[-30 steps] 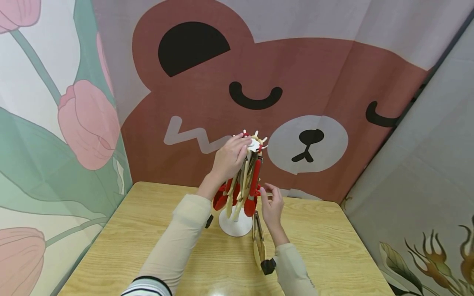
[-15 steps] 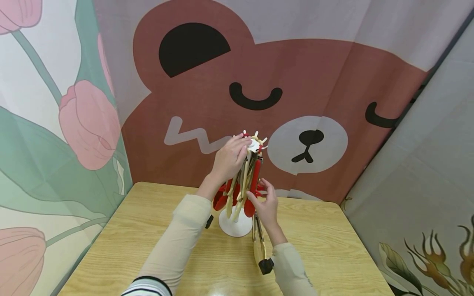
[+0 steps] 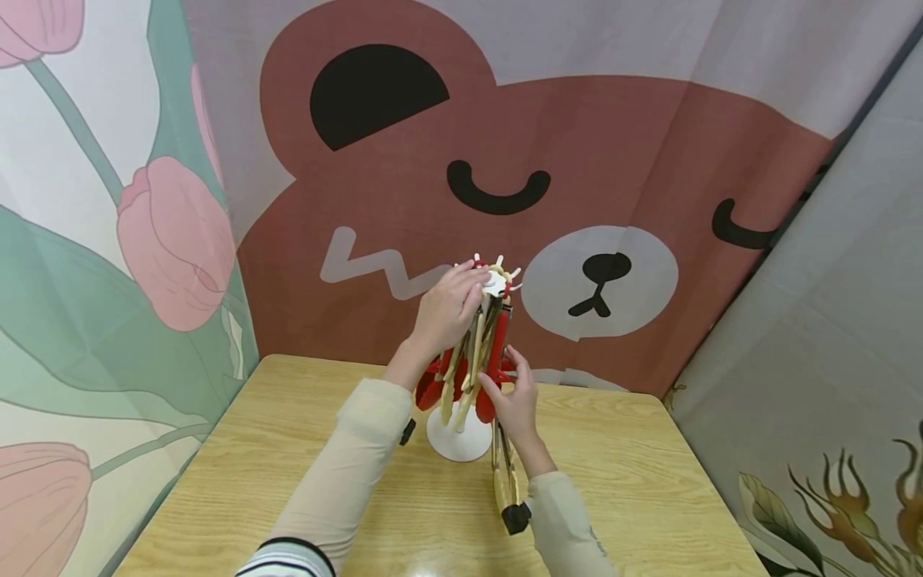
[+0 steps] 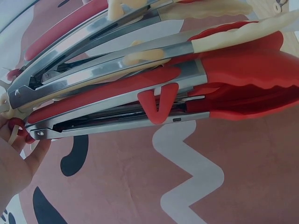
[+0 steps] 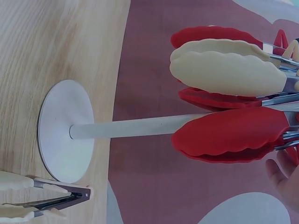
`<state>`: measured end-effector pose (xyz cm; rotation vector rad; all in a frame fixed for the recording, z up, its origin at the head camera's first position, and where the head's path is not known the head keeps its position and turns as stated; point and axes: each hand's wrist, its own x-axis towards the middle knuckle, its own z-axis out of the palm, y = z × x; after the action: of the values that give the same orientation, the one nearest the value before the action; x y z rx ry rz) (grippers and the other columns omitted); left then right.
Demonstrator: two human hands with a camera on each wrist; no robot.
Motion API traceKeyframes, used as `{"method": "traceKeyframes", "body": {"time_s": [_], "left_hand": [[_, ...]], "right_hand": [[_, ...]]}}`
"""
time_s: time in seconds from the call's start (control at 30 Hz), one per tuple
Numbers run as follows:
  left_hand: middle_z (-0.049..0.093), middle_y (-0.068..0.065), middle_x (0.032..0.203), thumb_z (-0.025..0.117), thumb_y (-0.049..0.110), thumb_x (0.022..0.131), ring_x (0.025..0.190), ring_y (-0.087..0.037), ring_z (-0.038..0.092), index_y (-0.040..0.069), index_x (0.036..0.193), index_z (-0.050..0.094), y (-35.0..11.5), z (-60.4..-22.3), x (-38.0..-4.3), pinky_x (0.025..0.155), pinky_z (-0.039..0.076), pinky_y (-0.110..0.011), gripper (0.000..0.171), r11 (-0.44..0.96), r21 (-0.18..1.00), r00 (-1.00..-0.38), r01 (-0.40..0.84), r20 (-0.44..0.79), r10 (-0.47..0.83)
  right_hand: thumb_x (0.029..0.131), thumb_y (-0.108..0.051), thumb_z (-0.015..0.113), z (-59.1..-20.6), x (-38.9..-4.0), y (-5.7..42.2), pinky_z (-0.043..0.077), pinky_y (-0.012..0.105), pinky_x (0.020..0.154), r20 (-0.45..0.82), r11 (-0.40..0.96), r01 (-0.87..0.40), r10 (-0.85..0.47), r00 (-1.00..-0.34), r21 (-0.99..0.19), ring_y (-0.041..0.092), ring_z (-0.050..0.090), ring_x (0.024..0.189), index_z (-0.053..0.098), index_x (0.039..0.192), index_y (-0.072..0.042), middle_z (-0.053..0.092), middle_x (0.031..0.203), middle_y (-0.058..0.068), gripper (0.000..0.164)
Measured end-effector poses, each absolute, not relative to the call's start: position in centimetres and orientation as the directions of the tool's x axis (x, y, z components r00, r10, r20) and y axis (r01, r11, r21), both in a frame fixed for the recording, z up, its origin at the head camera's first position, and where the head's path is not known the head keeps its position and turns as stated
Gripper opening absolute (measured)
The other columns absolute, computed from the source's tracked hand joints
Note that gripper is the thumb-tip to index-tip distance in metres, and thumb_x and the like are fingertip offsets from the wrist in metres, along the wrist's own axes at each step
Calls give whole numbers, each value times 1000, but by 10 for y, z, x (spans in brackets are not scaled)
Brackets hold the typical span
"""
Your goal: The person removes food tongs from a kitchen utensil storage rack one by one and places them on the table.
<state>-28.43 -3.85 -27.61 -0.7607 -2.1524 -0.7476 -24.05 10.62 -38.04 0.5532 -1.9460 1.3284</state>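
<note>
A white stand (image 3: 459,439) with a round base and slim post bears several hanging tongs, some red and some cream (image 5: 229,70). At its top, my left hand (image 3: 447,308) holds the hub. In the left wrist view, the thumb and fingers of this hand (image 4: 16,168) are close around a red hanging loop (image 4: 21,130). My right hand (image 3: 517,405) pinches a hanging pair of red tongs (image 3: 497,340) from the right, thumb in front and fingers behind. Only the fingertips of that hand (image 5: 275,172) show in the right wrist view, beside the red tongs' head.
Another pair of cream-headed tongs (image 3: 500,469) lies on the wooden table (image 3: 620,465), just right of the stand's base. A curtain with a bear print (image 3: 606,160) hangs behind the table, and flowered curtains hang at both sides.
My right hand has moved left onto the red tongs, its thumb coming across their front. My left hand has stayed at the stand's top.
</note>
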Motion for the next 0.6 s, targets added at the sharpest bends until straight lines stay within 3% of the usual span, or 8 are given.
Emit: {"method": "traceKeyframes", "body": {"time_s": [0.6], "left_hand": [[54, -5, 123, 41, 18, 92, 123, -17, 37, 6, 118, 59, -38, -276, -284, 101, 27, -28, 33, 656, 278, -574, 701, 767, 288]], "right_hand": [[73, 5, 68, -382, -243, 106, 47, 51, 67, 741, 399, -667, 49, -669, -629, 41, 53, 86, 42, 120, 16, 51, 108, 30, 55]]}}
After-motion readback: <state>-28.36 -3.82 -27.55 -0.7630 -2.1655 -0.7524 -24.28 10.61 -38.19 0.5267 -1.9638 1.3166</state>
